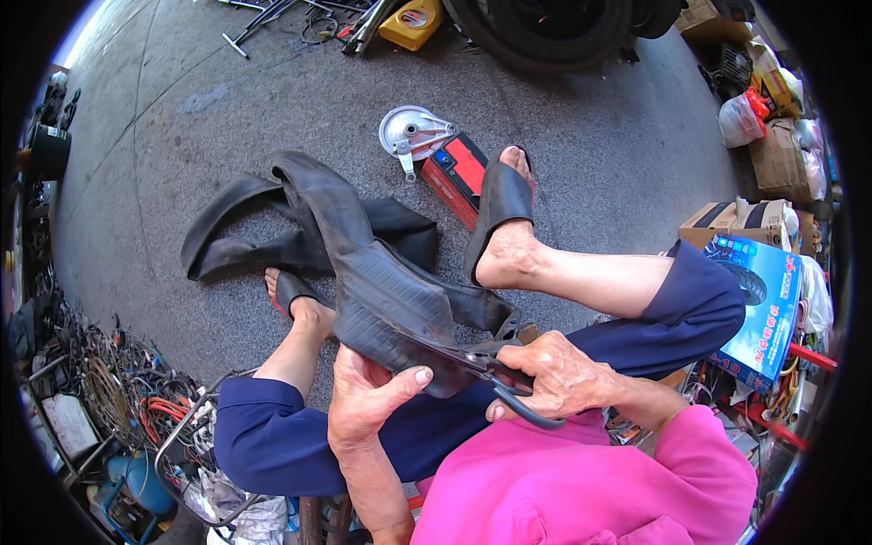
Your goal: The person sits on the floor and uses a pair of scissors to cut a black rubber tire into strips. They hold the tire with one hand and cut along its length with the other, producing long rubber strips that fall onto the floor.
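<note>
A long black rubber inner tube [388,289] stretches from my lap down to the floor, where its slack lies in folds by my left foot. My left hand [371,395] grips the near end of the rubber, thumb on top and fingers underneath. In my right hand [552,378] is a pair of scissors [521,402] with dark handles. Their blades point left and lie along the rubber's edge beside the left thumb; part of them is hidden by the rubber, so I cannot tell how far apart they are.
Ahead on the concrete floor lie a metal brake drum plate [412,129] and a red-and-black battery [453,177] against my right sandal. A large tyre [545,34] and a yellow jug [412,24] stand farther off. Cables [109,388] heap at left; cartons [756,306] stack at right.
</note>
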`<action>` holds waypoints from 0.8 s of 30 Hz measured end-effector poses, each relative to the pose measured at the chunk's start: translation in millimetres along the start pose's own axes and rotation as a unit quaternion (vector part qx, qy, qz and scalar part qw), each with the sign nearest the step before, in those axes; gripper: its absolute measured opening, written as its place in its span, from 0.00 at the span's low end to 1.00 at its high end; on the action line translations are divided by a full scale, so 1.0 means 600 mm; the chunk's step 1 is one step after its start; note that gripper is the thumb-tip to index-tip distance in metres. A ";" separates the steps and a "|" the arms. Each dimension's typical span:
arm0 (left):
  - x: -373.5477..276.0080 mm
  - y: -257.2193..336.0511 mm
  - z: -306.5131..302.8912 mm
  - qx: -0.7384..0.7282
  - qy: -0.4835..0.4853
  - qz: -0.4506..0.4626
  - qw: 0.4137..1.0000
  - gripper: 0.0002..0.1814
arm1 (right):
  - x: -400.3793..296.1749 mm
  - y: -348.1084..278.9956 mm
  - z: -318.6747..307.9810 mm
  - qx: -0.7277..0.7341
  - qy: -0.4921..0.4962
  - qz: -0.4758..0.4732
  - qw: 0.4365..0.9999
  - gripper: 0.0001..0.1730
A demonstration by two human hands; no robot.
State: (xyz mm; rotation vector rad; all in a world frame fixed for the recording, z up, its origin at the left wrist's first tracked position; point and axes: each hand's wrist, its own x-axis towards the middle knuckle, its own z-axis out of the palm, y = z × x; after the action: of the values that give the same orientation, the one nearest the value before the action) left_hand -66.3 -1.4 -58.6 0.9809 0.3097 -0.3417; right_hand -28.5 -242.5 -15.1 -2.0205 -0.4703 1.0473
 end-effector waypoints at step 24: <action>-0.001 0.002 -0.009 -0.039 0.079 -0.012 0.996 0.31 | -0.001 0.005 0.019 -0.285 0.109 -0.067 0.950 0.41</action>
State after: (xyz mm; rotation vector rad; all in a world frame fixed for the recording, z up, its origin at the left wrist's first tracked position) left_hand -66.9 4.3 -60.3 0.9290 0.4749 -0.2717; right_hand -38.0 -239.5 -21.0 -2.5293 -0.8508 0.6323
